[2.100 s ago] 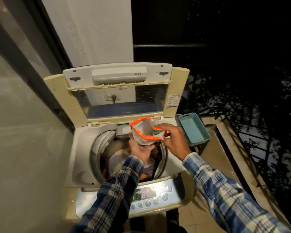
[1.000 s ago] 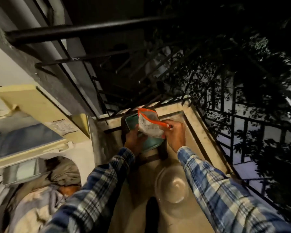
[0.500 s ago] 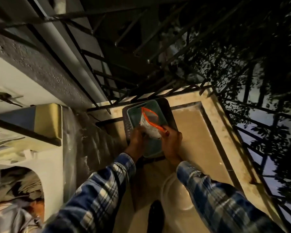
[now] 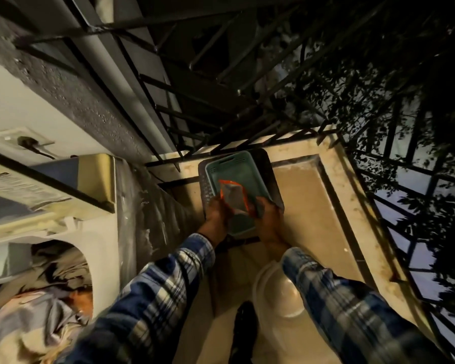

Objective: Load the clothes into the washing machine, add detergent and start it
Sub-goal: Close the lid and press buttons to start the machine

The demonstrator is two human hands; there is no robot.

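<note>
A detergent pouch (image 4: 234, 197) with orange edges is held between both hands over a teal basket (image 4: 241, 172). My left hand (image 4: 216, 214) grips the pouch's left side and my right hand (image 4: 269, 219) grips its right lower corner. The basket sits on a dark stand (image 4: 273, 177) to the right of the washing machine (image 4: 100, 232). The machine's lid (image 4: 63, 185) stands up, and clothes (image 4: 50, 282) fill the drum at the lower left.
A pale round basin (image 4: 279, 292) lies on the floor under my right forearm. A dark shoe (image 4: 243, 332) shows below it. A metal railing (image 4: 405, 179) with foliage behind closes off the right side. A wall socket (image 4: 24, 139) with a plug sits above the machine.
The pouch moved from above the drum over to the teal basket on the right and has come lower into it. My view turned right, away from the machine.
</note>
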